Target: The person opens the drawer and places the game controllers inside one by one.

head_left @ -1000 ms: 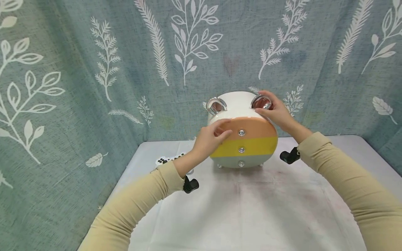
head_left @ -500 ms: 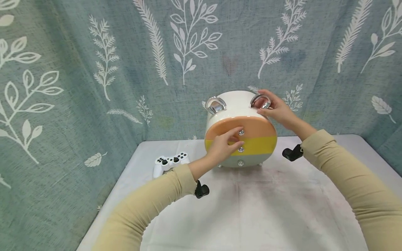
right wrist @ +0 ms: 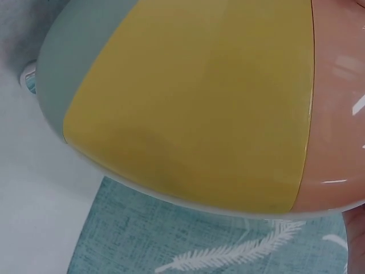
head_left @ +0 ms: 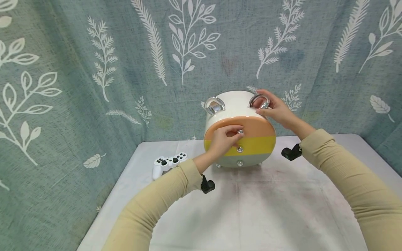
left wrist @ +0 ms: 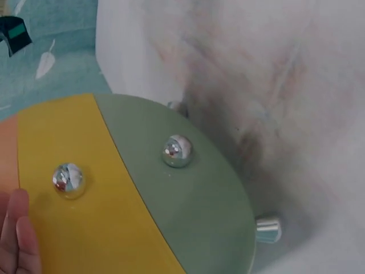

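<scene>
A rounded drawer box with a white body and two silver ring ears stands on the table. Its oval front carries an orange drawer, a yellow drawer and a grey-green drawer, each with a shiny round knob. My left hand pinches the orange drawer's knob between thumb and index finger. In the left wrist view, fingers show beside the yellow drawer's knob. At the upper right of the box, my right hand grips the right ring ear. All drawers sit flush.
A white game controller lies on the table to the left of the box. Behind stands a green-blue curtain with white leaf prints. The white table cloth extends in front of the box.
My left hand has moved right across the front, from the orange drawer's left side to its knob, and now pinches it. The right hand stays at the right ring ear.
</scene>
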`<state>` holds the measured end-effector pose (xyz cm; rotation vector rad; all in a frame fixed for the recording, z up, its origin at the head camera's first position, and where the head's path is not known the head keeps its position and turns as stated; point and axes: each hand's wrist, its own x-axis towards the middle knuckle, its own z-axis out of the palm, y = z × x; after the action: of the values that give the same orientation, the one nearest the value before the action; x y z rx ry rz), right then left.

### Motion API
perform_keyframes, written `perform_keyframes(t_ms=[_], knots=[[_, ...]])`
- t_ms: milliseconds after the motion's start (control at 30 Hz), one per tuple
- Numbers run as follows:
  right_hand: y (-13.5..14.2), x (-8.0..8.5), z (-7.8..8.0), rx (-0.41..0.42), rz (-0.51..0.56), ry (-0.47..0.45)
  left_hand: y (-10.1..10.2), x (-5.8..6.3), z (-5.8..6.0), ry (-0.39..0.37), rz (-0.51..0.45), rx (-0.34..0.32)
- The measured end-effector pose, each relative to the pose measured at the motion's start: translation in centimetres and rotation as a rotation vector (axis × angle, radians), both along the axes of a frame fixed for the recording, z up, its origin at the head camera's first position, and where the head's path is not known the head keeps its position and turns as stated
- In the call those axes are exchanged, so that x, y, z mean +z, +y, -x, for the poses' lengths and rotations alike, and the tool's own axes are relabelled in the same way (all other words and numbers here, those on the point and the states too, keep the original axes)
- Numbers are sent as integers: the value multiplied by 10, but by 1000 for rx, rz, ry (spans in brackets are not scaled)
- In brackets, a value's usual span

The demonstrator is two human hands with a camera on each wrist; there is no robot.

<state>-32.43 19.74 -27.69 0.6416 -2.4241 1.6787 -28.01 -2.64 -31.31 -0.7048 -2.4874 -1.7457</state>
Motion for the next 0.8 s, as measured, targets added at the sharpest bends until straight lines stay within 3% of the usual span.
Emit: perform_keyframes(t_ms=[267,500,667,800], knots=[[0,1,0,19,8,12,-1,0,0,-15,21,24],[1,-2,2,68,38,44,-6,-2,-7,-43,15,-14],[1,-2,1,58,31,39,-10,1,-19,-65,4,-56],[0,-1,0,44,19,29,-14,0,-30,-35,8,-76]])
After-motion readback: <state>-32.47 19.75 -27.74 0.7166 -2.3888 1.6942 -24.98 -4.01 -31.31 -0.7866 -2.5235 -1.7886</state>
